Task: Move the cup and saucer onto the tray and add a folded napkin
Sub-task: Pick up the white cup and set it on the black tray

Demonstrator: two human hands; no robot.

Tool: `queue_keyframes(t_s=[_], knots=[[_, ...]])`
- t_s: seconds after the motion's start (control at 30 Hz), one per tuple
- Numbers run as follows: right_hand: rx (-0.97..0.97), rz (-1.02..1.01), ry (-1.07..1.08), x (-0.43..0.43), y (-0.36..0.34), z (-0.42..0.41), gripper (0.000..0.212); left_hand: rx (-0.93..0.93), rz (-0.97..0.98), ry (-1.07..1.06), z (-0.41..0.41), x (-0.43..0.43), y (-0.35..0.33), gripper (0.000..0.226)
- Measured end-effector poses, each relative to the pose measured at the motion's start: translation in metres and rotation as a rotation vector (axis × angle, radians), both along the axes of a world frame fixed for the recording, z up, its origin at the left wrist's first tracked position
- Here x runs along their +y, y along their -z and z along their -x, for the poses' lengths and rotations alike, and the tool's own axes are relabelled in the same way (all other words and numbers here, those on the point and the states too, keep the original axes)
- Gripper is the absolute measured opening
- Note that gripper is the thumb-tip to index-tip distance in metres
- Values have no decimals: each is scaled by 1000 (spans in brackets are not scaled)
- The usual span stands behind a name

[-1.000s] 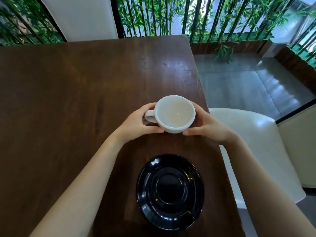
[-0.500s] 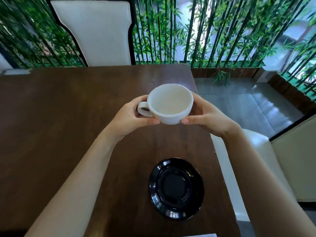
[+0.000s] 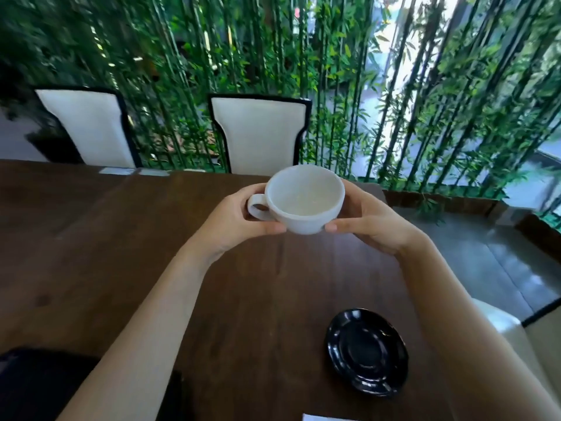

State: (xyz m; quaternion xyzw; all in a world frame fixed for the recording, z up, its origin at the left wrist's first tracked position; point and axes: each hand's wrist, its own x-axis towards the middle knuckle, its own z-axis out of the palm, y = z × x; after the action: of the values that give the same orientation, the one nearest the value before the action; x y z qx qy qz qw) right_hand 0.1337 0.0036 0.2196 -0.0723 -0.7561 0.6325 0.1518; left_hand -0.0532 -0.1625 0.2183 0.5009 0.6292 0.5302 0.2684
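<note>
White cup (image 3: 305,199) is held above the table (image 3: 91,253) between both hands.
Its handle side is gripped by the left hand (image 3: 233,221) and its other side by the right hand (image 3: 368,221); it is upright and empty. Black saucer (image 3: 367,353) is seen near the table's right edge, well apart from the cup.
</note>
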Motion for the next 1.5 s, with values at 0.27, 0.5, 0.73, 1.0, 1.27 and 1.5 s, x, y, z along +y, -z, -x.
queue_keyframes(t_s=[0.27,0.5,0.73,1.0,1.27,1.5], knots=[[11,-14,-191,-98,-13,70,80,-20,2,-172,40,-128,-16,71],[-37,33,-364,-194,22,144,72,-59,81,-323,76,-250,13,64],[-140,8,-519,-282,80,211,85,-123,184,-490,109,-357,69,68],[-257,78,-590,-348,155,257,84,-248,277,-517,140,-423,144,64],[-362,132,-598,-361,223,282,80,-325,349,-506,165,-430,210,67],[-403,110,-553,-360,244,288,88,-330,399,-503,176,-425,229,72]])
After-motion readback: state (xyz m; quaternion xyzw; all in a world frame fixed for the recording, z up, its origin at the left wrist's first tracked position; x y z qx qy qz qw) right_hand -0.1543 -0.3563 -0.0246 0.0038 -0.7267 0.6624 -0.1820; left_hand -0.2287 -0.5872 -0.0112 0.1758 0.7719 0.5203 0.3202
